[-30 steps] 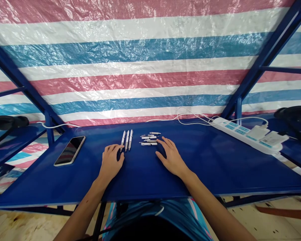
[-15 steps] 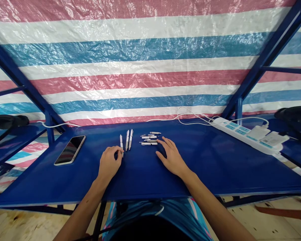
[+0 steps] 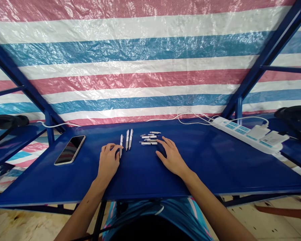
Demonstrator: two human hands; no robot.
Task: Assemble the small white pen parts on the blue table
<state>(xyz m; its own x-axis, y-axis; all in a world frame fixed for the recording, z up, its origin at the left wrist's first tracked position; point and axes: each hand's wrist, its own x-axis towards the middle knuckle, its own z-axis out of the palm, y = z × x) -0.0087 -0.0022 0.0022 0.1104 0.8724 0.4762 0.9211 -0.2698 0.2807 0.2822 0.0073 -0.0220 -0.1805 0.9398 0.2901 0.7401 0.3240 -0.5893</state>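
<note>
My left hand [image 3: 108, 161] is by the leftmost white pen [image 3: 121, 147], its index fingertip against the barrel. The thumb is apart from that finger, near the pen's lower end, and the hand looks loosely open. Two more white pens [image 3: 127, 140] lie side by side just to the right, nearly parallel with it. My right hand [image 3: 172, 158] rests open on the blue table, fingers spread. Its index fingertip is at the right end of a small group of white and grey pens or pen parts [image 3: 149, 143], lying crosswise; I cannot make out each piece.
A phone [image 3: 70, 150] lies on the left of the blue table [image 3: 145, 177]. At the right stands a white power strip [image 3: 245, 134] with plugged-in adapters and a white cable [image 3: 188, 123] along the back. Blue metal posts [image 3: 48, 122] and a striped sheet [image 3: 140, 80] enclose the table.
The leftmost pen has turned slightly, its lower end shifting left. My left fingers have loosened from a pinch at that end and moved up along the barrel. The right hand has stayed put.
</note>
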